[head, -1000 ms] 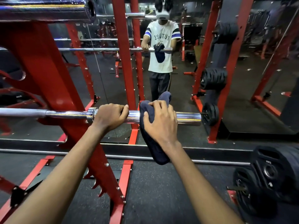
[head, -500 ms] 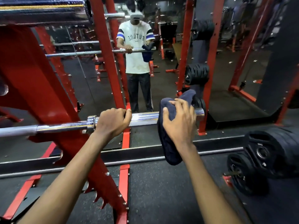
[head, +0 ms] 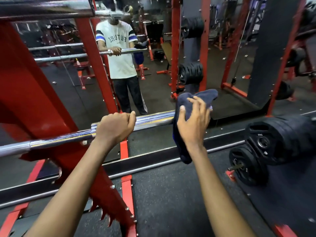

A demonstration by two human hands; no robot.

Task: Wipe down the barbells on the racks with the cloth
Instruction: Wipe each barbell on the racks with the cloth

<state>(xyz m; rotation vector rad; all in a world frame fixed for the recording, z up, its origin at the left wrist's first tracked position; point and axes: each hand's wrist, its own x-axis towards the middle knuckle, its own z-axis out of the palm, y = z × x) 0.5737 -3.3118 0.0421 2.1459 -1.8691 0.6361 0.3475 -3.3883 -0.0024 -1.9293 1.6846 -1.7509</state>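
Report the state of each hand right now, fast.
Left hand: grip closed round the barbell, beside its collar.
Right hand: holding the dark blue cloth draped over the barbell's end.

One wide head-worn view, looking forward and down from your own eye line.

Your camera sits above and close behind your forearms, which enter from 6 o'clock. The left hand (head: pixel 114 129), and the right hand (head: pixel 195 124) with the cloth (head: pixel 196 98), fall near frame centre at the barbell (head: pixel 153 119), which crosses from 9 o'clock toward 2 o'clock. The red rack upright (head: pixel 30 93) looms close at 9 to 10 o'clock, with weight plates (head: pixel 273 139) at 4 o'clock. At 12 o'clock a mirror (head: pixel 159 93) faces you, returning the same bar and hands from the front.
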